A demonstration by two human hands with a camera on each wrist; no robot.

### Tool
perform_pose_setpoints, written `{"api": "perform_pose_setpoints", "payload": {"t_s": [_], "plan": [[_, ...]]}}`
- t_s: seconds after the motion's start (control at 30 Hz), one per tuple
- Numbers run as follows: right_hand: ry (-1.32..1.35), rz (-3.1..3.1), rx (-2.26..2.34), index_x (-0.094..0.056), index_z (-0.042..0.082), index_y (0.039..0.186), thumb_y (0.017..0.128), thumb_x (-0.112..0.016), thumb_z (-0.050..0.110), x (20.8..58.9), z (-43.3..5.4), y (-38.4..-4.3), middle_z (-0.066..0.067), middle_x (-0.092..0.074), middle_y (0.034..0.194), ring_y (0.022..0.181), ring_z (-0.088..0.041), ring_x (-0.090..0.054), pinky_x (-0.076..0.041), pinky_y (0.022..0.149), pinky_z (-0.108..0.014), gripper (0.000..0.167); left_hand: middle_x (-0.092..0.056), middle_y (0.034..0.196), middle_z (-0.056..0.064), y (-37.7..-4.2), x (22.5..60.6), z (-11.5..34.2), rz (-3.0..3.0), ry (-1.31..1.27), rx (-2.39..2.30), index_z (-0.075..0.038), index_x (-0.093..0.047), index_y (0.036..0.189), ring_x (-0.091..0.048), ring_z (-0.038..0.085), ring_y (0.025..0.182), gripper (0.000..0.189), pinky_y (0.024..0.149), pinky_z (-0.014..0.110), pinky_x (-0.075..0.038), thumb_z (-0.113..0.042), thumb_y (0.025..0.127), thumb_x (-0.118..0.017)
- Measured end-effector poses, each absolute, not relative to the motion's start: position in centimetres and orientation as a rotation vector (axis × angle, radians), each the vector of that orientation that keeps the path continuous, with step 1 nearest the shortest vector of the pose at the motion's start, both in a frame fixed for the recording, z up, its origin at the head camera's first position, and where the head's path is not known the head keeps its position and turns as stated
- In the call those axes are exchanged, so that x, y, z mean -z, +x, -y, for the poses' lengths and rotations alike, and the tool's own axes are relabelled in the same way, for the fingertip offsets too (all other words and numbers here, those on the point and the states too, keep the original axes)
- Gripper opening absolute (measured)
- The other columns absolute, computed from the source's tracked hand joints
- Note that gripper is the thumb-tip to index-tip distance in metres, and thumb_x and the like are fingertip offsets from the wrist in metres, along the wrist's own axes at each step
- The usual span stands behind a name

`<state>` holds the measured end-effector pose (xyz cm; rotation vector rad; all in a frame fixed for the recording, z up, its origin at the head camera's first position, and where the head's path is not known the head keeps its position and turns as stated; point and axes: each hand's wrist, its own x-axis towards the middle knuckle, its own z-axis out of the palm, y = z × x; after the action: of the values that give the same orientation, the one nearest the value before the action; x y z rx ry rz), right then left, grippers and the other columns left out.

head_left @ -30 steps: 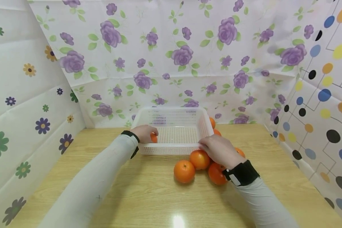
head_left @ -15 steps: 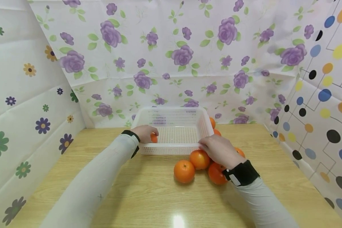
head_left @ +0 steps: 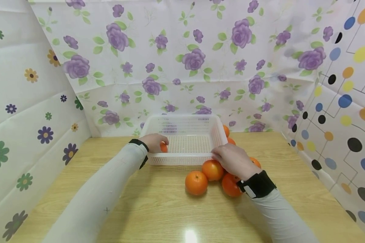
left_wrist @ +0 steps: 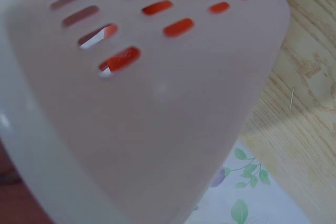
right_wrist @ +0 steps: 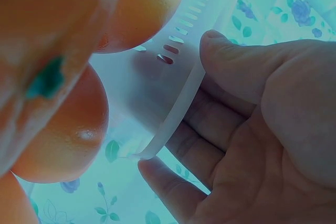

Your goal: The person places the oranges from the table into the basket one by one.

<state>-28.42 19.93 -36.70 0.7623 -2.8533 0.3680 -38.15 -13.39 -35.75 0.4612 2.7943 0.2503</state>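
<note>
A white perforated plastic basket (head_left: 182,158) stands at the back of the table. My left hand (head_left: 153,142) reaches over its left end, fingers curled down round an orange (head_left: 163,147) inside. In the left wrist view, orange colour shows through the slots of the basket wall (left_wrist: 157,114); the fingers are mostly hidden there. My right hand (head_left: 233,160) grips the basket's near right corner. The right wrist view shows the thumb (right_wrist: 226,56) on one side of the rim and curled fingers on the other.
Several oranges lie outside the basket: one in front (head_left: 196,183), one against the near wall (head_left: 213,169), one under my right wrist (head_left: 231,185), and others along the right side (head_left: 230,140). Patterned sheets (head_left: 188,67) enclose the wooden table (head_left: 158,209).
Both hands, the basket and the oranges stay as they were. Only a very slight shift of the head view shows.
</note>
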Motion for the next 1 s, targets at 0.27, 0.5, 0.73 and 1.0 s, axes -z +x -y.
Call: {"api": "perform_pose_setpoints", "payload": {"t_s": [0.27, 0.5, 0.73, 1.0], "plan": [[0.751, 2.862, -0.373, -0.082, 0.014, 0.113, 0.107, -0.076, 0.020, 36.7, -19.9, -28.3, 0.004, -0.071, 0.092, 0.086, -0.024, -0.061, -0.058, 0.081, -0.041, 0.010, -0.066, 0.151, 0.015, -38.4, 36.0, 13.7, -2.786, 0.488, -0.300, -0.011, -0.071, 0.146, -0.059, 0.032, 0.129, 0.051, 0.117, 0.054, -0.048, -0.012, 0.096, -0.084], [0.771, 2.845, -0.353, -0.082, 0.013, 0.112, 0.107, -0.076, 0.020, 36.7, -19.8, -28.3, 0.004, -0.071, 0.091, 0.085, -0.024, -0.061, -0.058, 0.081, -0.041, 0.010, -0.065, 0.151, 0.016, -38.3, 35.8, 13.9, -2.783, 0.521, -0.321, -0.012, -0.069, 0.147, -0.060, 0.032, 0.128, 0.052, 0.116, 0.053, -0.050, -0.015, 0.097, -0.085], [0.776, 2.836, -0.340, -0.082, 0.013, 0.113, 0.107, -0.076, 0.021, 36.6, -19.8, -28.3, 0.004, -0.072, 0.092, 0.086, -0.025, -0.061, -0.060, 0.083, -0.044, 0.011, -0.062, 0.155, 0.017, -37.1, 34.9, 13.6, -2.790, 0.531, -0.337, -0.010, -0.067, 0.150, -0.059, 0.035, 0.136, 0.052, 0.120, 0.054, -0.048, -0.011, 0.100, -0.082], [0.784, 2.819, -0.336, -0.082, 0.013, 0.111, 0.107, -0.077, 0.020, 36.6, -19.8, -28.2, 0.003, -0.073, 0.091, 0.085, -0.025, -0.061, -0.061, 0.083, -0.045, 0.009, -0.062, 0.153, 0.020, -36.7, 34.8, 13.8, -2.840, 0.623, -0.302, -0.010, -0.065, 0.152, -0.059, 0.034, 0.132, 0.052, 0.117, 0.053, -0.049, -0.018, 0.102, -0.080]]}}
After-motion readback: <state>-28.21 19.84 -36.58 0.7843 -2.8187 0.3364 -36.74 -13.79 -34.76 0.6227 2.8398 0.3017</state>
